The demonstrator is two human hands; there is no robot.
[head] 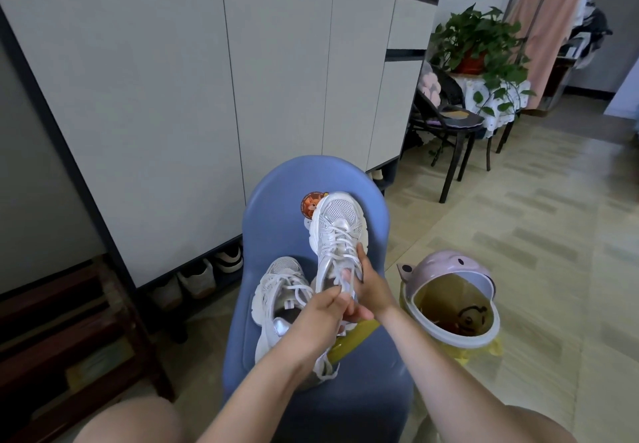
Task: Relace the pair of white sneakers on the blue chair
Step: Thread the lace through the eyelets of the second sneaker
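Observation:
Two white sneakers are at the blue chair (pixel 273 197). One sneaker (pixel 281 290) lies on the seat, laces loose. The other sneaker (pixel 337 228) is held up, toe pointing away toward the chair back. My right hand (pixel 371 287) grips it around the heel and side. My left hand (pixel 326 314) pinches the white lace (pixel 345 271) near the top eyelets of the raised shoe. A yellow object (pixel 352 335) shows under my hands on the seat.
A pink lidded bin (pixel 453 301), lid open, stands on the floor right of the chair. White cabinets (pixel 173 97) with shoes beneath run along the left. A dark chair (pixel 446 124) and a potted plant (pixel 480 48) stand at the back right. My knees are at the bottom edge.

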